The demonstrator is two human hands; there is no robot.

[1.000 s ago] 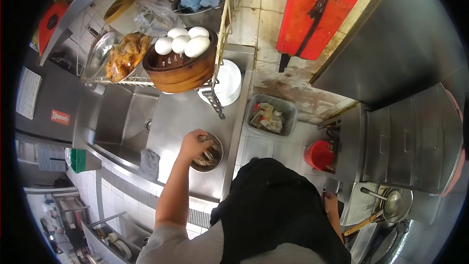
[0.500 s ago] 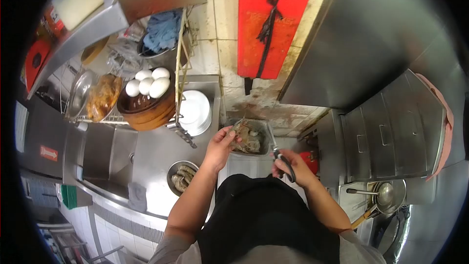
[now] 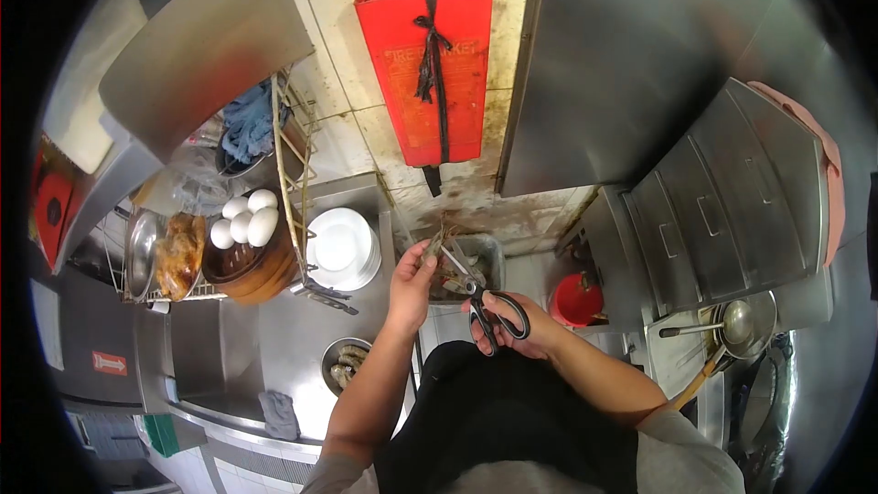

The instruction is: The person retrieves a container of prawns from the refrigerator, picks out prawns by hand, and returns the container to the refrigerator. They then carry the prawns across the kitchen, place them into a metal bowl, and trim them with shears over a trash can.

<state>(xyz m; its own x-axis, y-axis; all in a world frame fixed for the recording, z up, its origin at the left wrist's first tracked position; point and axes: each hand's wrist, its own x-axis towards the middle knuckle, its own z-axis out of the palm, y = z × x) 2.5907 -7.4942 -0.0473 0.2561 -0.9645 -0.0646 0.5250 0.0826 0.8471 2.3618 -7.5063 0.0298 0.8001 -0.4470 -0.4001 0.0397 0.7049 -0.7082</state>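
Note:
My left hand (image 3: 409, 291) pinches a raw shrimp (image 3: 435, 247) by its body, with thin feelers sticking up past my fingertips. In my right hand (image 3: 523, 327) is a pair of scissors (image 3: 475, 287), its black-and-grey handle loops spread apart. The blades point up and left, reaching to the shrimp beside my left fingers; whether they touch it I cannot tell. Beneath both hands stands a rectangular bin (image 3: 497, 267) holding what look like shrimp scraps, partly hidden by the hands. To the left, a metal bowl (image 3: 327, 368) on the steel counter holds several shrimp (image 3: 346, 364).
White plates (image 3: 340, 247) are stacked on the counter (image 3: 283, 338). A wire shelf above carries eggs (image 3: 245, 220) on a wooden steamer (image 3: 251, 282). A red fire blanket case (image 3: 402, 82) hangs on the wall. To the right are steel drawers (image 3: 681, 229) and a ladle (image 3: 736, 320).
My view has turned, shifting the wall and shelf leftward. The scissors have swung from upright beside the bin to slanting left at the shrimp, and their handles have spread wider.

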